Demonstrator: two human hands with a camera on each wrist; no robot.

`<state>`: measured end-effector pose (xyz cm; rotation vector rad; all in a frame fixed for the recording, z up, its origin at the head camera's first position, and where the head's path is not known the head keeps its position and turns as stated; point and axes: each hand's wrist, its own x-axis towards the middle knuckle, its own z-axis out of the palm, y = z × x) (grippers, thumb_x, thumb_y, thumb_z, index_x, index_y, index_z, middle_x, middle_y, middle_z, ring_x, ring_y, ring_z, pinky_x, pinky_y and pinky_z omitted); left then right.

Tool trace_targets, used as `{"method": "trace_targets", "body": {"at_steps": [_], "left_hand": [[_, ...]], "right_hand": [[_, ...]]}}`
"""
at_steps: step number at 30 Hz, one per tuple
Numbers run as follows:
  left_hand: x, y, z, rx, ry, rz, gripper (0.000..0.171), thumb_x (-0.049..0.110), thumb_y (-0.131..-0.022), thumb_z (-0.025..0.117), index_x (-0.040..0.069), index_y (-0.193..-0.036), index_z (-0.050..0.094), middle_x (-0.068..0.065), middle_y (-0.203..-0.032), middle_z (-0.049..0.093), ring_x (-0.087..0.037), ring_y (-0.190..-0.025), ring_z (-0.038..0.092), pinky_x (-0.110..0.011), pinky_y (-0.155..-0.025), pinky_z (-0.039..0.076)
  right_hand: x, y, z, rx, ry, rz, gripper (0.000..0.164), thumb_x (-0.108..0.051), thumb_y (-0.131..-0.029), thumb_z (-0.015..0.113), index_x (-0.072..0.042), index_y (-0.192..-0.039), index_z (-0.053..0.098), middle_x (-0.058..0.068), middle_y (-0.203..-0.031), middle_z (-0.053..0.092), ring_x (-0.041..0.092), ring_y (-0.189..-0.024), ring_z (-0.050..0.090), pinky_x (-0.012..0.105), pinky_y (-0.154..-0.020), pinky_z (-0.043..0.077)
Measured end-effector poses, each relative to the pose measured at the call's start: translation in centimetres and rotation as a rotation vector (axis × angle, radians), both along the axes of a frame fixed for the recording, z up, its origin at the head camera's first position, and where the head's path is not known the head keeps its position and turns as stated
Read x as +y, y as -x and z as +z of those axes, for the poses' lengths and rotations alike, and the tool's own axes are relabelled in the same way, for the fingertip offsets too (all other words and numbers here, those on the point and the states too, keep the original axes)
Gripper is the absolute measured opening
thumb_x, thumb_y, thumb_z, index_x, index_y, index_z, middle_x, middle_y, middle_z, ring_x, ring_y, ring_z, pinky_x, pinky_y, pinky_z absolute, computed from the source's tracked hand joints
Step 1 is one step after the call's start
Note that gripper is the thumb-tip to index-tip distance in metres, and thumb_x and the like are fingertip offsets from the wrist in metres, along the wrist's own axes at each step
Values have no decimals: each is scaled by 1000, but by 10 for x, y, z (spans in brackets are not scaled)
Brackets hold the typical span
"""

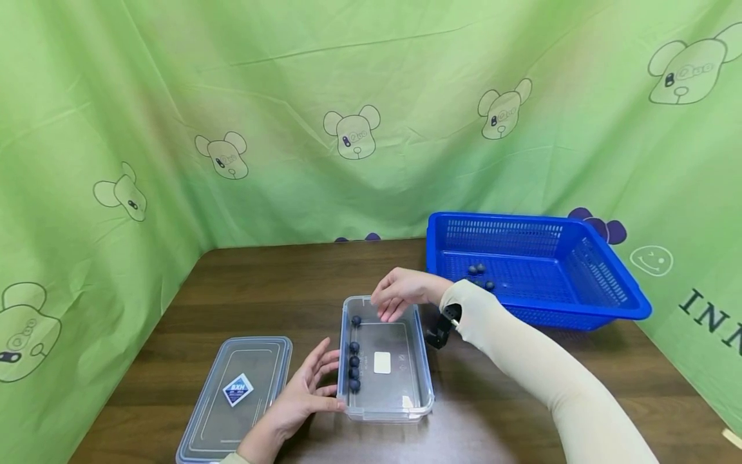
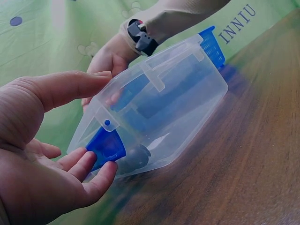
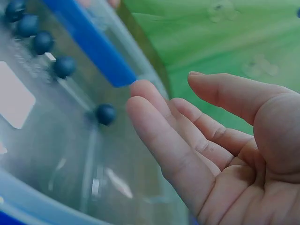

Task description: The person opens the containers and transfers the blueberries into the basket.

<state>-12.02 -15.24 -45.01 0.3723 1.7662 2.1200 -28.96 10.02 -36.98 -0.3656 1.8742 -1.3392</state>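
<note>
A clear plastic container [image 1: 385,412] stands lidless on the table, with several blueberries [image 1: 354,361] lined up along its left side. Against that side rests my left hand [image 1: 310,390], fingers spread and thumb at the near corner. In the left wrist view, its fingertips [image 2: 110,169] touch the wall by a blue clip [image 2: 107,147]. Over the container's far end hovers my right hand [image 1: 400,293], fingers loosely bent. The right wrist view shows nothing between its thumb and fingers, and one blueberry [image 3: 106,114] lies apart from the row, below the fingertips.
A blue perforated basket [image 1: 539,277] with several blueberries [image 1: 476,269] inside stands at the back right, partly behind the right forearm. Left of my left hand lies the container's flat lid [image 1: 263,361] with a diamond-shaped label. A green printed curtain [image 1: 290,193] hangs behind the table.
</note>
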Motion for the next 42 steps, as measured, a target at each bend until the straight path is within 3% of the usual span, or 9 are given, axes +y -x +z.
{"method": "trace_targets", "body": {"at_steps": [7, 20, 26, 34, 42], "left_hand": [[0, -1, 0, -3, 6, 0, 113, -9, -72, 79, -6, -155, 2, -32, -153, 24, -39, -137, 29, -40, -102, 40], [0, 0, 0, -3, -5, -12, 113, -10, -73, 79, -6, -156, 1, -31, -153, 23, -39, -138, 28, -40, -103, 41], [-1, 0, 0, -3, -11, -7, 114, -9, -73, 80, -6, -156, 1, -31, -153, 24, -39, -138, 29, -39, -102, 41], [-2, 0, -2, 7, -3, -13, 113, -7, -74, 81, -7, -155, 2, -33, -152, 24, -39, -137, 29, -39, -101, 41], [-1, 1, -1, 3, 3, -9, 113, -7, -73, 81, -6, -155, 3, -33, -152, 24, -39, -137, 29, -39, -102, 41]], "right_hand": [[-19, -9, -19, -43, -78, 79, 30, -4, -95, 61, 16, -117, 61, 17, -78, 71, 19, -64, 70, 35, -66, 59], [-46, -13, -40, -101, -188, 150, 8, -7, -95, 62, 1, -97, 64, 16, -80, 70, 19, -63, 69, 33, -65, 59], [-54, -14, -48, -92, -188, 142, 6, -3, -93, 61, 1, -92, 64, 16, -74, 69, 19, -60, 68, 31, -62, 59], [-57, -19, -54, -41, -187, 131, 4, 3, -86, 69, 5, -89, 70, 15, -69, 69, 17, -58, 67, 30, -59, 58], [-57, -20, -56, -30, -189, 115, 4, 4, -86, 67, 6, -86, 71, 14, -66, 68, 16, -56, 66, 29, -59, 58]]}}
